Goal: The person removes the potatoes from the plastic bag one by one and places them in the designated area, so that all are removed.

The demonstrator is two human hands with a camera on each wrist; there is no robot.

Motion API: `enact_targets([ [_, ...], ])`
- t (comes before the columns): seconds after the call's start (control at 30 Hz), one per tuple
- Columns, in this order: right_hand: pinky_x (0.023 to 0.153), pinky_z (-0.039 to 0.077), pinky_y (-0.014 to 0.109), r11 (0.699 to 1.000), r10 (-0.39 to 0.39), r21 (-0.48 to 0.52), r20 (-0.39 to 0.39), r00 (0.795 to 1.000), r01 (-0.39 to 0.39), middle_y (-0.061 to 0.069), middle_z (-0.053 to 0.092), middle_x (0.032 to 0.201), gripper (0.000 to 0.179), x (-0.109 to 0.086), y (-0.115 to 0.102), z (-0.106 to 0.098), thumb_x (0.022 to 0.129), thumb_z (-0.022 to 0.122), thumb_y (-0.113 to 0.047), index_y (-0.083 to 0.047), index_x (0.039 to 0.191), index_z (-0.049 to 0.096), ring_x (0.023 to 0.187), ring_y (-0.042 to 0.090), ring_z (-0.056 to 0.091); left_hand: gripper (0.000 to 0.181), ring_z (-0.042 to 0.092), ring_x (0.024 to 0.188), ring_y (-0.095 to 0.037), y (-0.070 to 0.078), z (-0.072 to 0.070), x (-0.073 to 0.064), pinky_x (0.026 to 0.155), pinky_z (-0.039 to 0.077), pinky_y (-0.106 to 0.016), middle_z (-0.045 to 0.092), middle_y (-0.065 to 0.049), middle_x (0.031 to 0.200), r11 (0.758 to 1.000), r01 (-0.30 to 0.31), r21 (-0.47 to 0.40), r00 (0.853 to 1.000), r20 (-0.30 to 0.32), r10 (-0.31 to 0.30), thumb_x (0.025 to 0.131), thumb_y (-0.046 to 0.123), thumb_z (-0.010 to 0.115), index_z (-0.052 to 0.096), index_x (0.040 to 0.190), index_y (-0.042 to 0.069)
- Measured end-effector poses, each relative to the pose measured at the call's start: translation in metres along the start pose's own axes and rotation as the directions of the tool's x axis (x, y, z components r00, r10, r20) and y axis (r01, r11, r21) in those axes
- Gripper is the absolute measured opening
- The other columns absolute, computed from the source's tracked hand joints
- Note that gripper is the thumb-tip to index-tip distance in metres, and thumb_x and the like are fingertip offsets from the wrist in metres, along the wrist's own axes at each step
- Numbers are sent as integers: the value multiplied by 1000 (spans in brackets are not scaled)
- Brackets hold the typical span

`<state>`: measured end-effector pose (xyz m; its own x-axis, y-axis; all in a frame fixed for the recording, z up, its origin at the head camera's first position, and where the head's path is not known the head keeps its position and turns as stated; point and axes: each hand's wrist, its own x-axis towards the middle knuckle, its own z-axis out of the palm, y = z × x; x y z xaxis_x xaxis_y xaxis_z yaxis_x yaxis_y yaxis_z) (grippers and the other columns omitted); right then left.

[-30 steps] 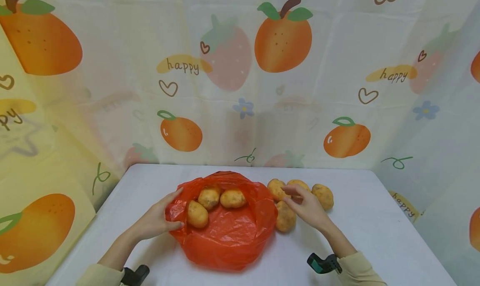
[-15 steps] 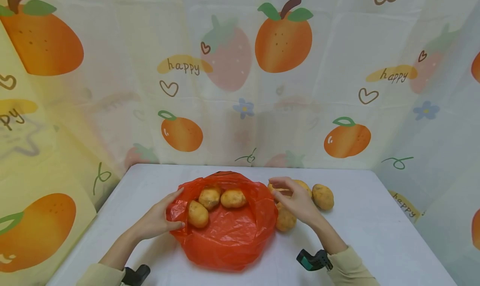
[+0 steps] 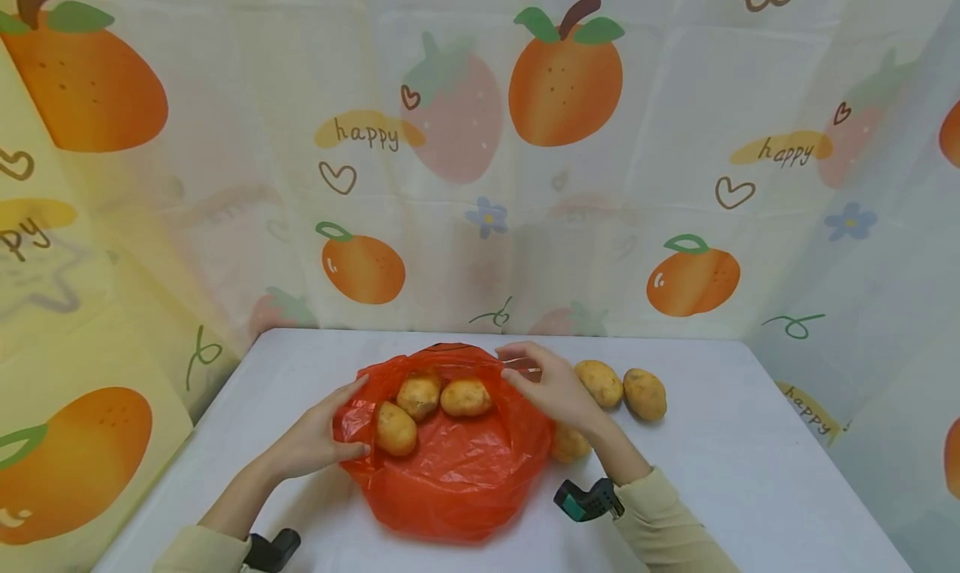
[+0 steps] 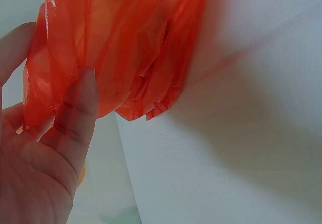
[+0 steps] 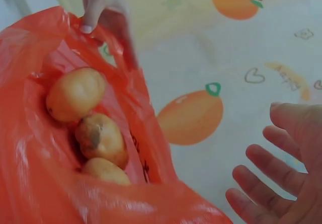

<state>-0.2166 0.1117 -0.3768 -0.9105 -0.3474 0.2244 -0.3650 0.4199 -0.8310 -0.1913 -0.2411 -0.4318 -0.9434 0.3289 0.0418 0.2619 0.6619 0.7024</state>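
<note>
A red plastic bag [image 3: 465,481] stands with its mouth spread, and three potatoes [image 3: 395,429] lie inside it. My left hand [image 3: 318,439] holds the bag's left rim between thumb and fingers; the left wrist view shows the thumb [image 4: 80,108] against the thin plastic. At the bag's right rim, my right hand [image 3: 551,389] reaches in from the right. Its fingers [image 5: 271,168] are spread and hold nothing in the right wrist view. Whether they touch the bag is unclear. Beneath the right forearm a potato [image 3: 568,446] is partly hidden.
Two more potatoes [image 3: 645,394] sit to the right of my right hand on the white table [image 3: 750,473]. Behind the table hangs a fruit-printed cloth [image 3: 570,248]. A dark camera is strapped to each wrist.
My right hand has moved left, from over the loose potatoes to the bag's right rim, and now hides one of them. The left hand and bag have stayed put.
</note>
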Motion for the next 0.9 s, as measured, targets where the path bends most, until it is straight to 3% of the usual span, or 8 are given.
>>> enact_targets([
  [0.13, 90, 50, 36, 999, 11, -43, 48, 999, -9, 0, 61, 117, 32, 7, -5, 8, 89, 61, -28, -19, 120, 57, 106, 19, 58, 91, 36, 127, -39, -1, 1, 1, 92, 46, -50, 32, -16, 146, 1000, 0, -12, 1000, 1, 0, 71, 24, 78, 26, 146, 13],
  [0.37, 92, 48, 37, 999, -35, -4, 148, 988, 36, -1, 58, 122, 33, 21, -9, 22, 89, 60, -29, -19, 121, 56, 110, 20, 56, 92, 36, 128, -39, 0, 1, 1, 93, 45, -50, 31, -15, 146, 1000, 8, -22, 1000, 5, -8, 71, 24, 78, 26, 146, 14],
  [0.73, 95, 46, 39, 999, 26, 28, 189, 982, -32, 4, 57, 125, 40, 43, -6, 42, 89, 59, -33, -16, 125, 55, 114, 20, 54, 92, 35, 128, -41, 2, 0, -1, 94, 43, -53, 31, -17, 146, 1000, -6, -7, 1000, 4, 6, 71, 25, 78, 26, 146, 14],
  [0.9, 97, 43, 41, 998, 46, 37, 187, 981, -54, 6, 58, 124, 39, 50, 2, 49, 90, 59, -27, -12, 125, 55, 114, 20, 53, 91, 34, 128, -41, 2, 1, -1, 95, 42, -55, 31, -17, 146, 1000, -10, -2, 1000, 1, 10, 71, 25, 78, 26, 146, 14],
])
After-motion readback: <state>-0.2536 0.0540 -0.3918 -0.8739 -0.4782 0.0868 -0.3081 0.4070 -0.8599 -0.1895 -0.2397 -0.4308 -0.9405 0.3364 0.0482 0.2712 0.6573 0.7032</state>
